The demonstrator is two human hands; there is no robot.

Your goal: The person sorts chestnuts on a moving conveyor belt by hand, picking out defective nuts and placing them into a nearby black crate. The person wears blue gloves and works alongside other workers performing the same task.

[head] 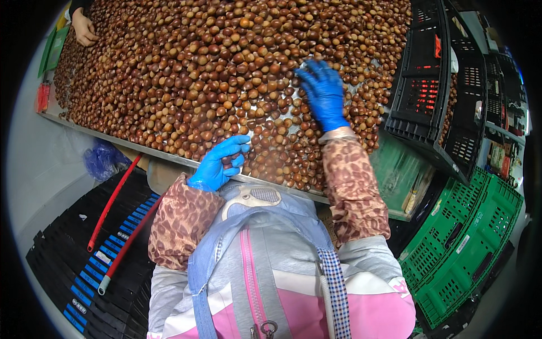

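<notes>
Brown chestnuts [190,80] lie spread thickly over a metal-edged table [139,149] in front of me. My left hand [222,163], in a blue glove, is at the near edge of the table, its fingers curled around a few chestnuts. Farther out to the right, my right hand [322,93], gloved in darker blue, rests palm down on the chestnuts with its fingers spread a little. Whether anything is under its fingers is hidden. Bare patches of the table's surface show beside it. Leopard-print sleeve covers are on both forearms.
Another person's bare hand [84,29] touches the chestnuts at the far left. Black plastic crates [417,93] stand along the right side, with green crates [461,250] below them. Black crates [55,254] and red-handled poles [114,203] are at lower left, near a blue plastic bag [101,159].
</notes>
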